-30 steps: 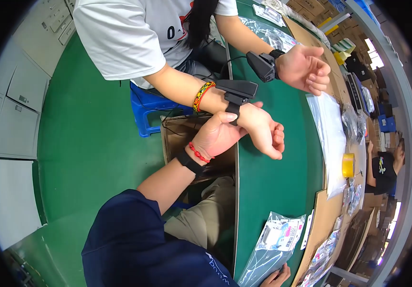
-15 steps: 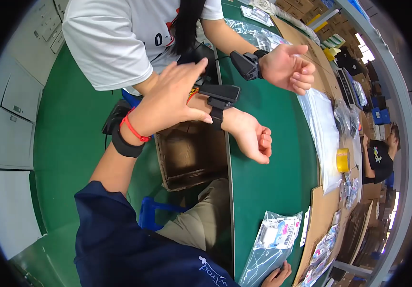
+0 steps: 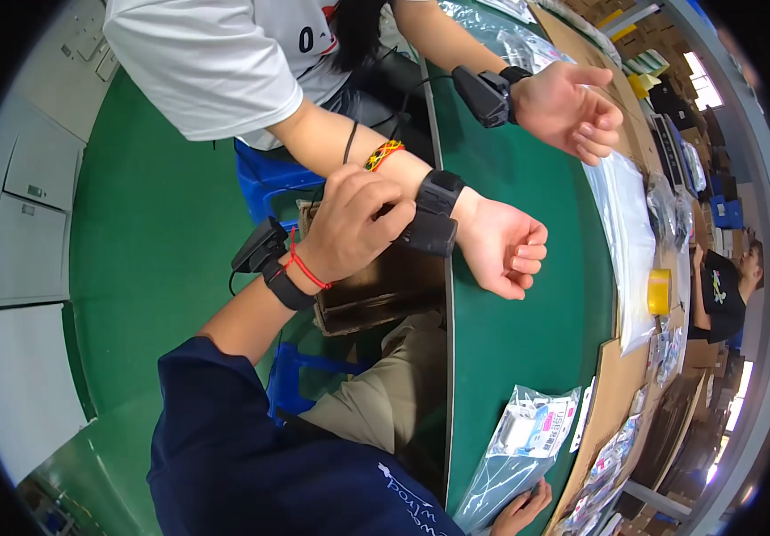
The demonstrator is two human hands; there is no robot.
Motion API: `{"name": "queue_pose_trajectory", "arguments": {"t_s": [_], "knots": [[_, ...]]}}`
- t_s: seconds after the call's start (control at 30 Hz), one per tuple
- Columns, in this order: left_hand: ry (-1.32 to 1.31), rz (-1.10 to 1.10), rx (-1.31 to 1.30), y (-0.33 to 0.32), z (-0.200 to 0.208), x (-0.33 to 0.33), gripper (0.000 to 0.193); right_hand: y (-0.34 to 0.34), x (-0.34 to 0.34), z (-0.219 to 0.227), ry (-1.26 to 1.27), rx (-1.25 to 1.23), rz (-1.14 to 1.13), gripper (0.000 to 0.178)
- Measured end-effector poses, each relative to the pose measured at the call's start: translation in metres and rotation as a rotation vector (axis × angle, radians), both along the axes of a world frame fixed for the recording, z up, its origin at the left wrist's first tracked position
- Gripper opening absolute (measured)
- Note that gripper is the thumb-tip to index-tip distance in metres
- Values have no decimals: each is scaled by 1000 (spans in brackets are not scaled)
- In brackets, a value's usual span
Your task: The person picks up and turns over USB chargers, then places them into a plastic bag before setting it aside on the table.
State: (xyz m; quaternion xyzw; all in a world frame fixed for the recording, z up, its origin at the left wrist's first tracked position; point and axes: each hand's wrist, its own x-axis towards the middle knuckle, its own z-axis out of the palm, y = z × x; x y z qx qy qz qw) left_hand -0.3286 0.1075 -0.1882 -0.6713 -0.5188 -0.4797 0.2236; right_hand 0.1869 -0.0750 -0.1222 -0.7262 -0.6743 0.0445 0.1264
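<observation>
1. The left hand [image 3: 358,223], spread half a second ago, now grasps the device [image 3: 429,232], swung to the near side of a co-worker's wrist [image 3: 467,213].
2. The right hand [image 3: 526,511] touches the packet [image 3: 514,457]; grip unclear.
3. Pulling too hard could make the strap [image 3: 441,189] slip.

White cursive lettering [image 3: 400,491] runs across the wearer's dark blue garment [image 3: 224,438]. The co-worker's white shirt [image 3: 210,67] bears one black rounded character. The clear package [image 3: 492,487] on the bench [image 3: 528,335] has a printed label [image 3: 546,431] with pink and dark characters.
</observation>
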Motion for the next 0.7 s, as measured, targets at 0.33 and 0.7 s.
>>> {"name": "queue_pose_trajectory", "arguments": {"t_s": [0.33, 0.7], "knots": [[86, 22, 22, 2, -6, -7, 33, 1, 12, -6, -31, 6, 26, 34], [-50, -108, -137, -2, 30, -9, 51, -2, 20, -8, -36, 25, 10, 35]]}}
